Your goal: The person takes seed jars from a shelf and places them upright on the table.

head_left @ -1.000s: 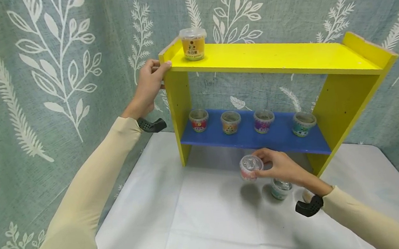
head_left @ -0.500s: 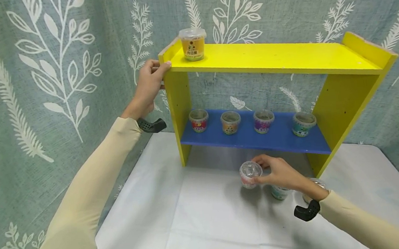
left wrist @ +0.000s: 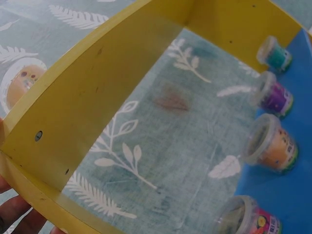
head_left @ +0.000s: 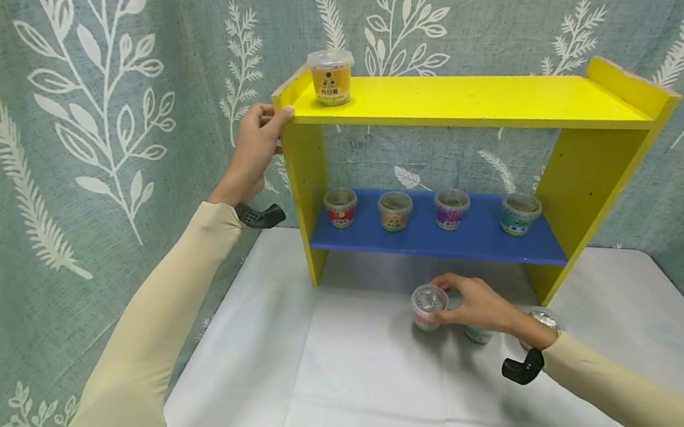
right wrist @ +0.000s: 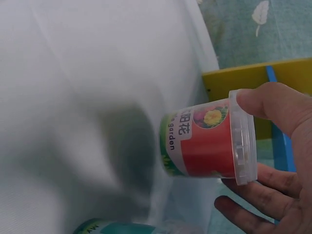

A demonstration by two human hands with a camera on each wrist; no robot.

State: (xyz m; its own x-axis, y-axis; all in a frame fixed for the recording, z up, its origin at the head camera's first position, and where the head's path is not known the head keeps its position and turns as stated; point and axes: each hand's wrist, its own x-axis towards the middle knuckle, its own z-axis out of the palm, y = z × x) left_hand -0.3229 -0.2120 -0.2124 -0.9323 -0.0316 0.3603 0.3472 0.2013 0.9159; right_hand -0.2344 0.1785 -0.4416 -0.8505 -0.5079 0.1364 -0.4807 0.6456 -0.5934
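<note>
My right hand pinches a red-labelled plastic cup at its clear lid, thumb on one side and fingers on the other. In the head view the cup is upright, low over the white tablecloth in front of the shelf. A teal cup stands just behind it to the right, partly covered by the hand. My left hand grips the upper left corner of the yellow shelf, thumb at the front edge. Near that thumb, an orange-labelled cup with a lid sits on the top board.
Along the blue board stand several cups in a row: red, orange, purple and teal. Another lidded cup on the tablecloth is partly hidden by the right wrist. A patterned curtain hangs behind.
My right hand has lowered the red-labelled cup toward the tablecloth and shifted slightly left. The left hand has stayed at the shelf corner.
</note>
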